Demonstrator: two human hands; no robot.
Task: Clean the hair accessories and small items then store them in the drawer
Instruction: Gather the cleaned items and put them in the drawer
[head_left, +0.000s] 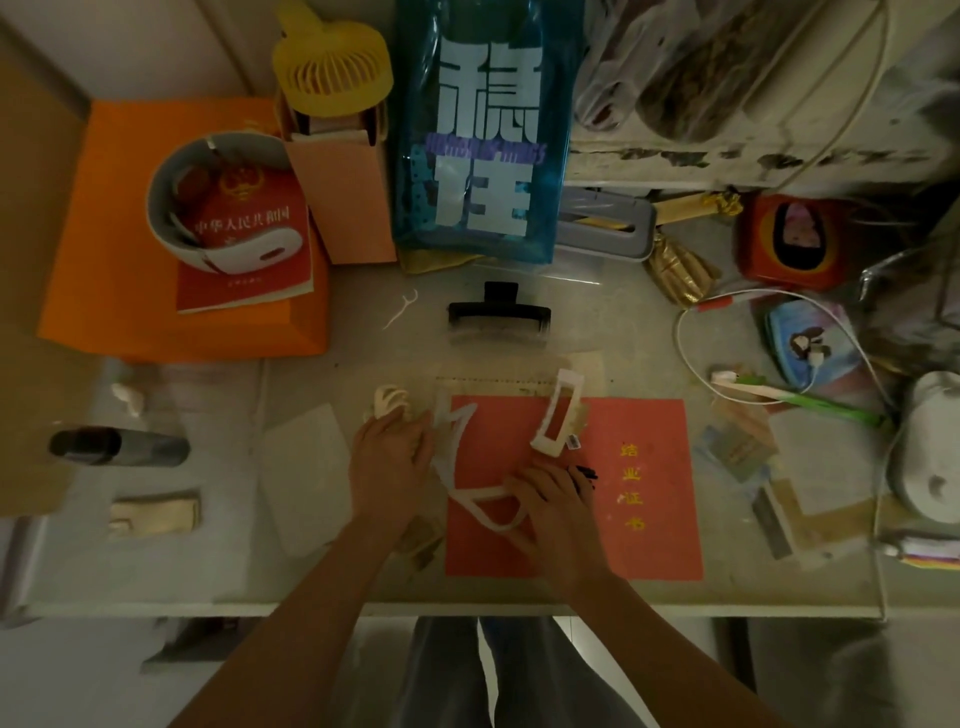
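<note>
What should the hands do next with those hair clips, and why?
Probably lift the cream claw clip that the left hand grips and wipe it. The right hand rests on the star-shaped clip, and no cloth or open drawer is clearly visible yet.

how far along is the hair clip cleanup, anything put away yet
Early. Nothing looks stored, and no drawer is in view. In hand: the left hand holds a cream claw clip, and the right hand rests on something dark by the white star-shaped clip. Left: the black claw clip and the white rectangular clip still lie on the table.
</note>
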